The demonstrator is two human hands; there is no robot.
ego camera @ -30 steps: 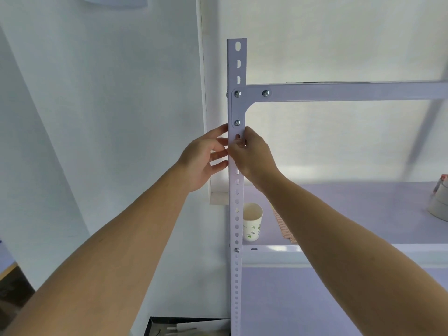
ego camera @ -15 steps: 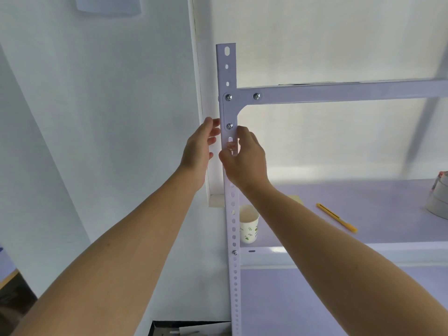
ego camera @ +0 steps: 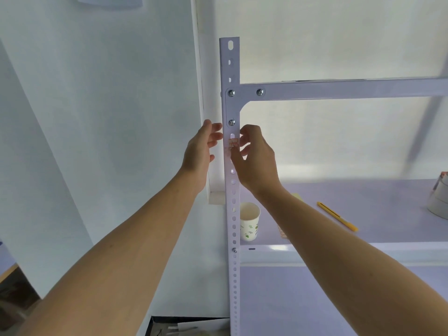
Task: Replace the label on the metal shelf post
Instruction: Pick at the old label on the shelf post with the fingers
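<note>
White perforated metal shelf post (ego camera: 233, 214), upright, bearing small pale label with red markings (ego camera: 233, 143) just below a bolt; right hand (ego camera: 254, 161) at label, thumb touching its lower edge, fingers loosely curled, not clamped; left hand (ego camera: 201, 151) open just beside post; printed paper cup (ego camera: 249, 224) on white shelf (ego camera: 363, 214).

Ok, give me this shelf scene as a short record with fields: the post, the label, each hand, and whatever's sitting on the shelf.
post: white metal shelf post, upright, row of holes, bolted to a crossbar
label: small label with red marks, on the post's front just below a bolt
left hand: left hand open, beside the post's left edge, holding nothing
right hand: right hand at the post's right edge, thumb at the label's lower edge
shelf items: paper cup, yellow pen, tape roll at the right edge
</note>
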